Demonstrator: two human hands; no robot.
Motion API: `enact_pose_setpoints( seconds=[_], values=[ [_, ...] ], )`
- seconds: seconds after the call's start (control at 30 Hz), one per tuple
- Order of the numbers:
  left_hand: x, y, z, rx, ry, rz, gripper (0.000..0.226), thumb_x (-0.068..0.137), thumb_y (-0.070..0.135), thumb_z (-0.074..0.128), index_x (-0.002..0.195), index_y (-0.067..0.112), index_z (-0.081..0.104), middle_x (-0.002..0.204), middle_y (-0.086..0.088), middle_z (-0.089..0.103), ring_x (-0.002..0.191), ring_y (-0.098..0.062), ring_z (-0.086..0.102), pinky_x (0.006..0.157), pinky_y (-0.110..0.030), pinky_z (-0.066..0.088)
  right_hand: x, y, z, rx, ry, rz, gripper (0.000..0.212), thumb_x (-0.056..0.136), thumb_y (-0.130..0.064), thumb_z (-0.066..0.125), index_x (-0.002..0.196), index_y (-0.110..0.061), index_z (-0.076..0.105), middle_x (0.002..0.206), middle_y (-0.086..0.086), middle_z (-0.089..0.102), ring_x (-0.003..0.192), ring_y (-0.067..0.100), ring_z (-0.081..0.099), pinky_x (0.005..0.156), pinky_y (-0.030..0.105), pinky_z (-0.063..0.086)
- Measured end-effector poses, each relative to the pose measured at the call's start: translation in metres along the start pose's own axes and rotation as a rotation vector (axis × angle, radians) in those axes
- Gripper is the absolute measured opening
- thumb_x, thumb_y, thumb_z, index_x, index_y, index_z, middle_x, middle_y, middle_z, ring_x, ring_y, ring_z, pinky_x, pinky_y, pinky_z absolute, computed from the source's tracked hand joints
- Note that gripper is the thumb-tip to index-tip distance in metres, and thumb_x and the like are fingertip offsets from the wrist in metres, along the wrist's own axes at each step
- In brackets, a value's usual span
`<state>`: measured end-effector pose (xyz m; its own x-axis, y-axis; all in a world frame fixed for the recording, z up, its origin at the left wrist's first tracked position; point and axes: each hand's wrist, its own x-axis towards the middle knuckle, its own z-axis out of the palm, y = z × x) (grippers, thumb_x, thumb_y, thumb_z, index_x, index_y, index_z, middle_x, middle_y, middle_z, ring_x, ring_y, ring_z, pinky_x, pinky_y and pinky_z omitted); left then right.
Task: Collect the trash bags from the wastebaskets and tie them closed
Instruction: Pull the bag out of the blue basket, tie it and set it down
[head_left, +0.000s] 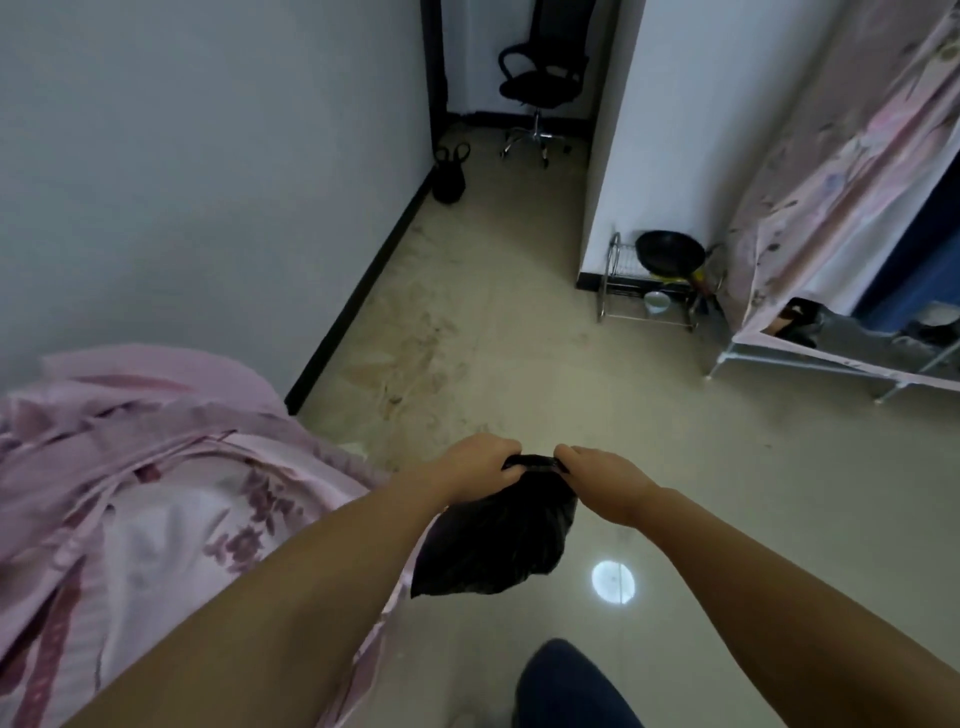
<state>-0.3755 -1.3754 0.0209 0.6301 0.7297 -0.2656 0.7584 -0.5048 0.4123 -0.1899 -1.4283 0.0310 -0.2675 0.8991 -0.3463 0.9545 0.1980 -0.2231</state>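
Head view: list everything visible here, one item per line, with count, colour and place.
trash bag: 1, black, held at its neck, centre
second bag: 1, black, floor by left wall, far
office chair: 1, black, far doorway
wire rack: 1, metal, by white wall, right
pan: 1, black, on rack
bowl: 1, pale, in rack
bedding: pink floral, left
curtain: pink floral, right
left hand: gripping bag neck
right hand: gripping bag neck

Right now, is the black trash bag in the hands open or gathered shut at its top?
Gathered shut: the left hand and right hand pinch the black trash bag neck together. Whether a knot exists, cannot tell.
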Motion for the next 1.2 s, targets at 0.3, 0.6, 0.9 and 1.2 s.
enact_pose_setpoints(
  seconds=[0.3,0.6,0.9,1.2],
  values=[
    [0.192,-0.098,-0.096,-0.003,0.008,-0.061,0.021,0.094,0.027,0.046,0.078,0.013,0.046,0.081,-0.013,0.059,0.072,-0.028,0.053,0.062,-0.034,0.038,0.214,0.079,-0.088,-0.019,-0.011,-0.061,0.015,0.101,-0.027,0.031,0.090,-0.017,0.030,0.102,0.016,0.056,0.081,0.030,0.049,0.067,0.034,0.032],
    [0.360,-0.171,-0.190,-0.071,0.056,-0.163,0.023,0.095,0.027,0.046,0.082,0.009,0.051,0.089,-0.016,0.062,0.080,-0.030,0.056,0.065,-0.034,0.039,0.408,0.161,-0.193,-0.025,-0.092,-0.156,0.018,0.100,-0.030,0.031,0.088,-0.017,0.033,0.104,0.015,0.057,0.094,0.032,0.055,0.070,0.033,0.034],
    [0.538,-0.284,-0.282,-0.039,0.025,-0.125,0.025,0.095,0.028,0.045,0.090,0.005,0.055,0.093,-0.016,0.063,0.083,-0.030,0.058,0.066,-0.033,0.038,0.614,0.223,-0.272,-0.049,-0.005,-0.184,0.030,0.098,-0.041,0.036,0.097,-0.012,0.045,0.101,0.012,0.058,0.092,0.031,0.056,0.067,0.032,0.034],
    [0.696,-0.399,-0.399,-0.007,-0.007,-0.082,0.029,0.096,0.032,0.044,0.090,0.006,0.056,0.093,-0.016,0.064,0.085,-0.032,0.059,0.067,-0.033,0.038,0.812,0.258,-0.366,0.029,0.041,-0.177,0.034,0.101,-0.037,0.029,0.101,-0.011,0.052,0.100,0.011,0.060,0.093,0.029,0.056,0.070,0.034,0.034]
  ],
)
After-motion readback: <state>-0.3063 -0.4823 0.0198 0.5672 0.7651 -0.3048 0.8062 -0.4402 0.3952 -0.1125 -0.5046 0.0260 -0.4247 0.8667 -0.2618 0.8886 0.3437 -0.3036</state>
